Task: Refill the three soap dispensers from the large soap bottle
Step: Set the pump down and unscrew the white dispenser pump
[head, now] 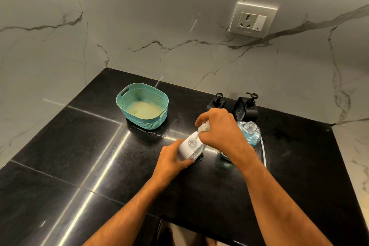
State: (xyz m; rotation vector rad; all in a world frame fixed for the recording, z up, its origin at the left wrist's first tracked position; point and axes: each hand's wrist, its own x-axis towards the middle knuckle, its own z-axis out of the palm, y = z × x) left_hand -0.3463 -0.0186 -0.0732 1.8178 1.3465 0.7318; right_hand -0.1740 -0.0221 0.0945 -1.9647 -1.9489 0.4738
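1. A white soap dispenser (pixel 191 147) is held tilted on the black stone counter (pixel 79 146) by the left hand (pixel 171 161), whose thumb and fingers are wrapped around its lower side.
2. Its neck is open, and a white pump head (pixel 204 127) is pinched just above it by the curled fingers of the right hand (pixel 219 128).
3. The large soap bottle (pixel 250 133), clear with blue liquid and uncapped, is seen just right of the right hand, partly hidden by the wrist.
4. Two black dispensers are set behind the hands near the wall, pumps on: one (pixel 216 102) partly covered by the right hand, the other (pixel 248 107) beside it.
5. No brand or label can be read on any bottle; faint lettering on the wall socket (pixel 252 20) is too small to make out.
6. A teal perforated basket (pixel 142 106) stands apart to the left of the hands, near the marble wall.
7. Open counter is seen to the left and towards the front edge; the right edge lies near the large bottle.
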